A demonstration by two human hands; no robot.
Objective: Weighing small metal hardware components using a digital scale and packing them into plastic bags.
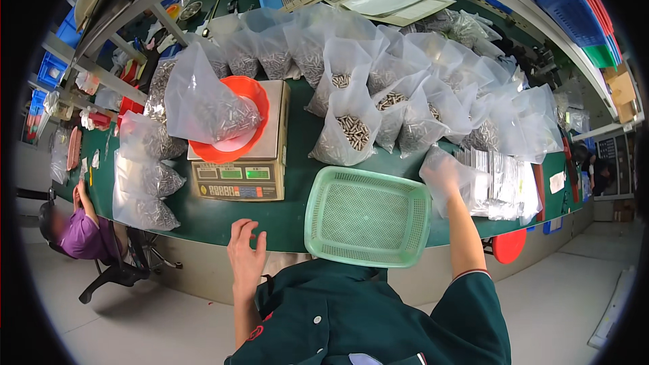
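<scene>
— Currently, what is the position of each hand?

— The left hand (247, 255) hovers at the near edge of the dark green table (297, 213), fingers spread wide, holding nothing. It is just below the beige digital weighing scale (238, 179). The right hand (443, 174) is extended to the right of the pale green perforated plastic basket (367, 216) and sits inside a clear empty plastic bag (456, 179); the film covers the fingers, so the exact grip cannot be determined.

— Where does that bag lie?

— It rests at the left end of a flat stack of clear plastic bags (503, 186), on the table's right portion, just beside the basket's far right corner.

— What is on the scale?

— An orange round plastic bowl (233, 125) stands on the platform. A clear bag of small metal cylinders (209, 105) rests in the bowl.

— And behind the basket?

— A group of open clear bags filled with metal cylinders (351, 128) stands upright, crowded together. More filled bags (145, 182) lie left of the scale. A seated person in a purple top (84, 233) is at the table's left end.
</scene>
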